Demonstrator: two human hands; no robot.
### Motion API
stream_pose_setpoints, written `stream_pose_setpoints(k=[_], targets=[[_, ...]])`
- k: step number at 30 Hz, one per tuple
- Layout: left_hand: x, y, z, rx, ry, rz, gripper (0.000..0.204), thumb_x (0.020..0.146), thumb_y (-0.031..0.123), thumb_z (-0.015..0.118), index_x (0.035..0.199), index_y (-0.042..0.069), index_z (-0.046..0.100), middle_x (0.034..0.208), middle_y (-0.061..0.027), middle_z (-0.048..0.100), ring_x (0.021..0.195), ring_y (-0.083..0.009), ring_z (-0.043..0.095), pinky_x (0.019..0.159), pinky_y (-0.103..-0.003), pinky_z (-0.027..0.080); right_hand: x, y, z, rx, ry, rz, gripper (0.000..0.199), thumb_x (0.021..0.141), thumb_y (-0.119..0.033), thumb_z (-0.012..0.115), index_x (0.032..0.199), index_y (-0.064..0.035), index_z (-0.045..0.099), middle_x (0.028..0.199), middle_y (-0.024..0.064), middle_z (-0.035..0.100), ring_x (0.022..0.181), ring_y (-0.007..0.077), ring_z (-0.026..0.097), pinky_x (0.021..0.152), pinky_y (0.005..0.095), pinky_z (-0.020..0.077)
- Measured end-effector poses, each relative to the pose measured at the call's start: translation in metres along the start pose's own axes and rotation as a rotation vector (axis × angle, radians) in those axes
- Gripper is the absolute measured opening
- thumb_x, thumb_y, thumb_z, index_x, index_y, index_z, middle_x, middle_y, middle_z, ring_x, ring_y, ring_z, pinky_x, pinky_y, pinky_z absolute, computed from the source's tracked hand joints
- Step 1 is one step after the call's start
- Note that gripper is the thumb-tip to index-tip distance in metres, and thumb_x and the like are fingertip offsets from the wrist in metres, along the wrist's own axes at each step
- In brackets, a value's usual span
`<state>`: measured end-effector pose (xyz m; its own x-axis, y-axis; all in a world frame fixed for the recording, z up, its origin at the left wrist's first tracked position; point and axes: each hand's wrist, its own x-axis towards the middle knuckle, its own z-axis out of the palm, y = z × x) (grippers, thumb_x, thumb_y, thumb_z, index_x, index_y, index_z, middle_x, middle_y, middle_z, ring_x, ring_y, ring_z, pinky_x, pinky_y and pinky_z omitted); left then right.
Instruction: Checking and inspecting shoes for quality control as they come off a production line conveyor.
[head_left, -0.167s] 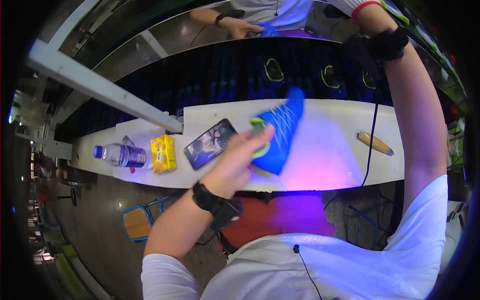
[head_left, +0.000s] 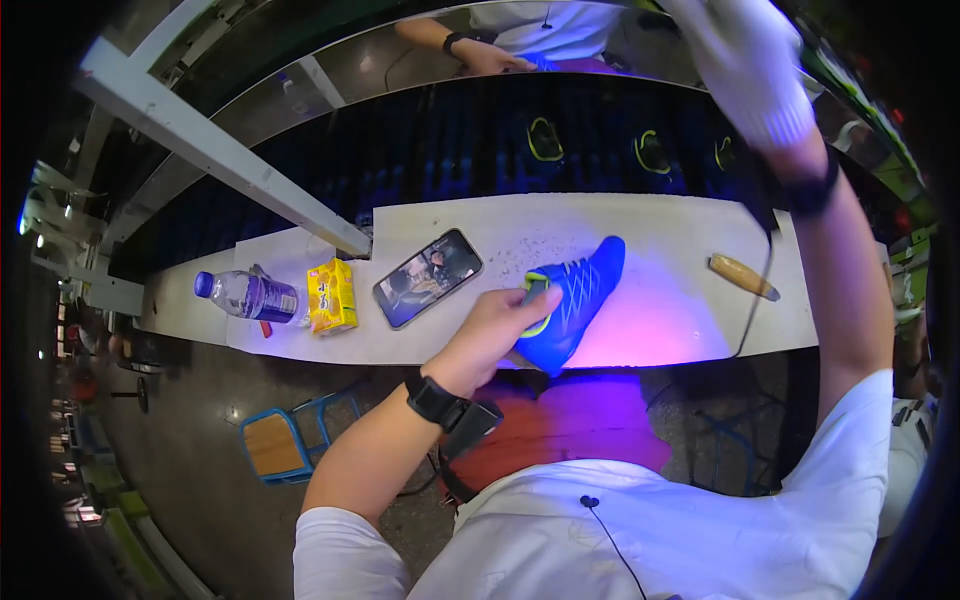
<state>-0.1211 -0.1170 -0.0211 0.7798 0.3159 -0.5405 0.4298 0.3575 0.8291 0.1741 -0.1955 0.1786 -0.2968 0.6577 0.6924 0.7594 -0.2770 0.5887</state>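
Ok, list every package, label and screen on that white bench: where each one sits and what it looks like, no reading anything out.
Smartphone with lit screen: lies flat and slanted on the white bench, left of the blue shoe that the left hand holds; dark rectangle showing a picture.
Small yellow carton: left of the phone; boxy, yellow with red and green print.
Clear plastic bottle: on its side at the left end; blue cap, bluish label band.

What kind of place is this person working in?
Most likely a shoe factory line: the left hand holds a blue shoe on a white workbench, and more shoe parts ride a dark conveyor belt behind.
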Motion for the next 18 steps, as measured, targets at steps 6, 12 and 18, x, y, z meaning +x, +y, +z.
stream_pose_setpoints(k=[6, 12, 18], targets=[[0.011, 0.008, 0.021, 1.081, 0.391, 0.989, 0.039, 0.097, 0.024, 0.073, 0.123, -0.005, 0.068, 0.112, -0.0230, 0.073, 0.107, -0.0438, 0.067, 0.105, -0.053, 0.050, -0.150, -0.043, -0.152, 1.028, 0.053, 0.847, 0.023, 0.102, -0.017, 0.070, 0.116, 0.0000, 0.067, 0.101, 0.0143, 0.074, 0.085, 0.0234, 0.070, 0.076, 0.0369, 0.0562], [0.054, 0.030, 0.073, 1.215, 0.184, 0.540, 0.037, 0.100, 0.037, 0.069, 0.106, 0.000, 0.066, 0.088, -0.0203, 0.075, 0.082, -0.0413, 0.073, 0.083, -0.052, 0.057, -0.201, -0.092, -0.158, 1.121, -0.518, 1.022, 0.021, 0.097, -0.021, 0.071, 0.103, -0.0010, 0.069, 0.076, 0.0025, 0.059, 0.065, 0.0146, 0.053, 0.061, 0.0317, 0.0426], [0.013, -0.002, 0.065, 0.599, 0.151, 1.005, 0.036, 0.098, 0.028, 0.073, 0.120, 0.002, 0.061, 0.117, -0.0220, 0.069, 0.112, -0.0409, 0.066, 0.102, -0.050, 0.050, -0.237, -0.152, -0.150, 1.582, 0.156, 1.476, 0.042, 0.096, -0.033, 0.081, 0.112, 0.0004, 0.062, 0.100, 0.0137, 0.075, 0.092, 0.0183, 0.070, 0.090, 0.0356, 0.0562]])
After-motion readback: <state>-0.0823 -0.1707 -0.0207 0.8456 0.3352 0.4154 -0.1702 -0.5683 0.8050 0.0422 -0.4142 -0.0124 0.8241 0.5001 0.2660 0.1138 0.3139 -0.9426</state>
